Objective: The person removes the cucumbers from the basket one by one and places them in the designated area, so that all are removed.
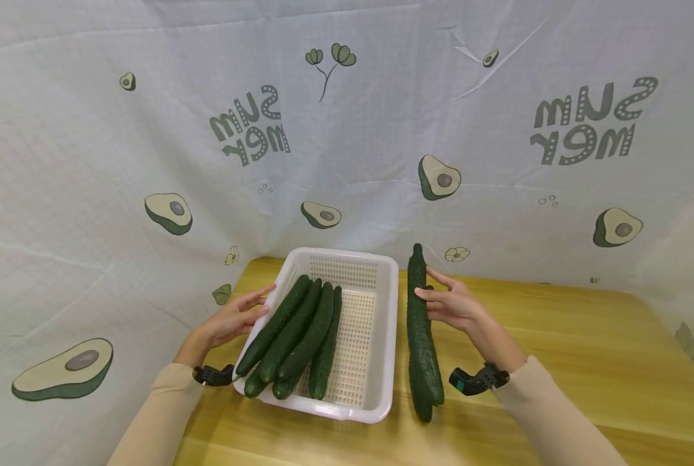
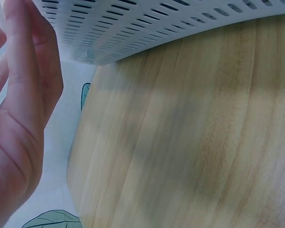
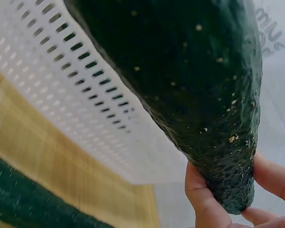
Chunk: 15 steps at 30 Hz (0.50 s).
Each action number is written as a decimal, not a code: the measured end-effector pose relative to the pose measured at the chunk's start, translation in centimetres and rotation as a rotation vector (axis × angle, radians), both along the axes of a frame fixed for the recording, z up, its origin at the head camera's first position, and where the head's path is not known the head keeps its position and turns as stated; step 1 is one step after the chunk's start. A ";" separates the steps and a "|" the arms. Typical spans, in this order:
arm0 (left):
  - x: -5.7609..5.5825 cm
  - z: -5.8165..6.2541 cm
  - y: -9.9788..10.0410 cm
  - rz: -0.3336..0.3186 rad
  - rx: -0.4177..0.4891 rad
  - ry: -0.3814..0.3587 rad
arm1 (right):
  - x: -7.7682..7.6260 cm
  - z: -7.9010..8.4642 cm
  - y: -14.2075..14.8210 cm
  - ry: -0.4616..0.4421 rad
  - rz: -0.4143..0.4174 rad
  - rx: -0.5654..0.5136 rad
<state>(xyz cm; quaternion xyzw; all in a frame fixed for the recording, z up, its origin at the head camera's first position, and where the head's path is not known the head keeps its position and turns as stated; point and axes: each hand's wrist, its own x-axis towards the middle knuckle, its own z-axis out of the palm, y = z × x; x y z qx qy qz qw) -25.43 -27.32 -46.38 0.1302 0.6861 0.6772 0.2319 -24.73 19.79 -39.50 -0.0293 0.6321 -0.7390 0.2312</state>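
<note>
A white perforated basket (image 1: 386,336) stands on the wooden table, with several dark green cucumbers (image 1: 297,336) lying lengthwise along its left side. My left hand (image 1: 237,318) is at the basket's left wall, its extended fingers (image 2: 23,61) right at the upper rim. To the right of the basket, my right hand (image 1: 454,303) pinches a long cucumber (image 1: 418,323) near its upper end, between thumb and fingers. In the right wrist view this cucumber (image 3: 194,95) tapers down into the fingertips. Another cucumber (image 1: 436,369) lies partly hidden behind it, on the table.
The wooden table (image 1: 533,336) extends to the right of the right hand. A white cloth (image 1: 370,142) printed with avocados and lettering hangs behind the table and along its left side. Each wrist wears a black strap (image 1: 480,378).
</note>
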 end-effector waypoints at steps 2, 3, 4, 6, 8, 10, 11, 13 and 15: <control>0.0 0.0 0.0 0.003 -0.003 -0.005 | 0.1 -0.4 0.5 -0.002 -0.007 0.006; 0.0 0.0 0.1 0.007 -0.006 -0.008 | 0.1 -0.5 0.7 -0.004 -0.010 0.007; 0.0 0.1 0.1 0.009 -0.008 -0.011 | 0.1 -0.7 1.0 -0.006 -0.011 0.007; 0.0 0.1 0.1 0.013 -0.010 -0.016 | 0.1 -1.1 1.5 -0.004 -0.007 0.009; 0.0 0.1 0.1 0.015 -0.012 -0.017 | 0.2 -1.4 2.0 0.000 -0.002 0.014; 0.0 0.1 0.1 0.017 -0.012 -0.020 | 0.2 -1.7 2.5 -0.001 -0.003 0.015; 0.0 0.1 0.1 0.016 -0.012 -0.020 | 0.2 -1.8 2.7 -0.002 -0.004 0.017; 0.0 0.1 0.1 0.016 -0.010 -0.020 | 0.3 -2.0 3.1 -0.010 -0.015 0.013; 0.0 0.0 0.1 0.014 -0.008 -0.015 | 0.4 -2.2 3.3 -0.020 -0.033 0.012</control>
